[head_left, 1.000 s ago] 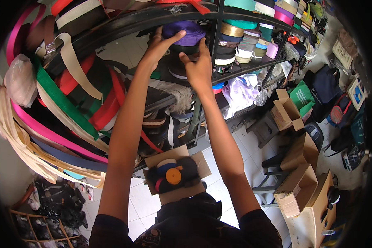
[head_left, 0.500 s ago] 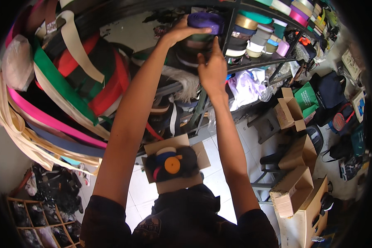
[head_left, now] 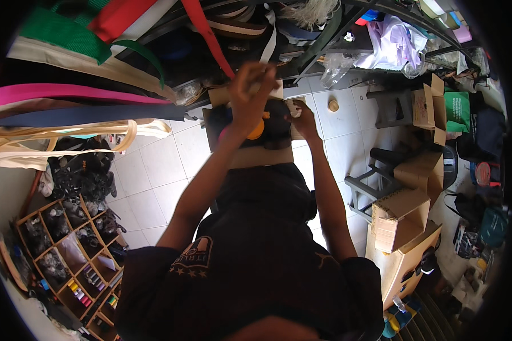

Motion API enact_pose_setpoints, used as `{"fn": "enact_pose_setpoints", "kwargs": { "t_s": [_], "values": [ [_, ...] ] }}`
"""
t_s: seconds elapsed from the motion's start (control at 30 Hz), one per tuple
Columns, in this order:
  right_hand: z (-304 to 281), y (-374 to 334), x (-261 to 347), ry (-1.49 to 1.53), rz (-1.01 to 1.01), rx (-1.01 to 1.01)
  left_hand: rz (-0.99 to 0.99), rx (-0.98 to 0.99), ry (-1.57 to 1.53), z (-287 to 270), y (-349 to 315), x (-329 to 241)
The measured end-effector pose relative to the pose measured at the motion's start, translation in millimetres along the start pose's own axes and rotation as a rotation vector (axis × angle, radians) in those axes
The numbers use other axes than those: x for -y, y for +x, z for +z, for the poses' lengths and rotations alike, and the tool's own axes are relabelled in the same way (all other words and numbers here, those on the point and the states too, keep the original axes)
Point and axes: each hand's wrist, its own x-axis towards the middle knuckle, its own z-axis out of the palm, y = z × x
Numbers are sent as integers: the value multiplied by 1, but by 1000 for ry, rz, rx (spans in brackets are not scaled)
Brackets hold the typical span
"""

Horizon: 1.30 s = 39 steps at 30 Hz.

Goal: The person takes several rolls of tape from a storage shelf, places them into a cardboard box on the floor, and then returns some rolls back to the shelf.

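Observation:
An open cardboard box (head_left: 261, 157) stands in front of my body, with dark webbing rolls (head_left: 277, 122) and an orange roll (head_left: 257, 129) inside. A bit of pink shows at its left side. Above the box is my left hand (head_left: 251, 91), its fingers apart and loosely bent, slightly blurred, with nothing visible in them. It covers part of the rolls. At the right side flap of the box, my right hand (head_left: 305, 122) has thumb and fingers closed on the cardboard edge. The purple roll cannot be seen in this view.
Hanging straps in green, pink, blue and cream (head_left: 79, 94) fill the left. A dark shelf rack (head_left: 301, 71) runs along the far side. To the right are grey stools (head_left: 389, 108) and cardboard cartons (head_left: 401, 219). A wooden compartment rack (head_left: 68, 250) stands at lower left.
Both hands have come down from the purple roll on the shelf to the cardboard box. The view has tilted down toward my body, and the upper shelf rolls have left the picture.

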Motion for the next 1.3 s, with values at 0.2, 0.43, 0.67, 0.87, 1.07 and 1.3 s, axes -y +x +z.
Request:
{"fn": "enact_pose_setpoints", "kwargs": {
  "t_s": [0.2,0.43,0.67,0.87,1.07,1.3],
  "values": [
    [47,10,5,-393,47,345,-255,195,1021,-97,-106,189],
    [93,-2,-27,-573,-22,355,-359,301,1170,-111,-112,217],
    [82,4,-51,-564,150,121,-406,354,1249,-94,-105,217],
    [66,31,-78,-509,252,423,-352,389,1205,-99,-111,208],
    [72,40,-75,-608,306,587,-331,381,1175,-114,-130,207],
    [41,21,-83,-40,156,281,-342,385,1149,-115,-129,206]
  ]
}}
